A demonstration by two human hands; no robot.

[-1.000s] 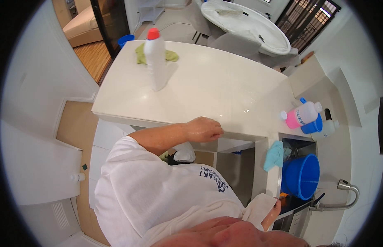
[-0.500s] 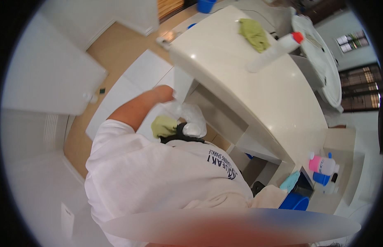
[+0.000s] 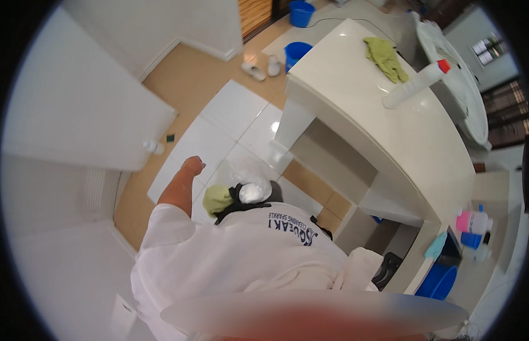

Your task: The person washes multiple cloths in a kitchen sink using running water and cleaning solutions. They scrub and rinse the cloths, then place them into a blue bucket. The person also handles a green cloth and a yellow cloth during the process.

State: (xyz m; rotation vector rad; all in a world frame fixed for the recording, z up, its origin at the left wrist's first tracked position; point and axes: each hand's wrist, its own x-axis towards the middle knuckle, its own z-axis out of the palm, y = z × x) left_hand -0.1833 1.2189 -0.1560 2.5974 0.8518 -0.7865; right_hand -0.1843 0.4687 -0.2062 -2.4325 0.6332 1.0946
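My left hand [image 3: 193, 165] hangs low over the white floor tiles [image 3: 219, 122], its fingers curled in and nothing visible in them. Beside it, at my waist, a yellow-green cloth [image 3: 217, 200] pokes out of a black pouch or belt [image 3: 237, 208]. A clear plastic bag [image 3: 255, 192] with something white in it hangs next to that cloth. My right hand is out of sight; only its white sleeve [image 3: 362, 267] shows at the lower right, near the cabinet.
Right of me runs a cream counter [image 3: 389, 131] with open shelves beneath. On it are another green cloth [image 3: 384, 58] and a white bottle [image 3: 415, 85] with a red cap. Blue buckets [image 3: 298, 52], slippers [image 3: 254, 71], a white door [image 3: 77, 102] and a pink-labelled bottle [image 3: 472, 221] stand around.
My left hand has swung back toward my body and away from the counter. The view has shifted, so slippers and a blue bucket beyond the counter's end now show more fully.
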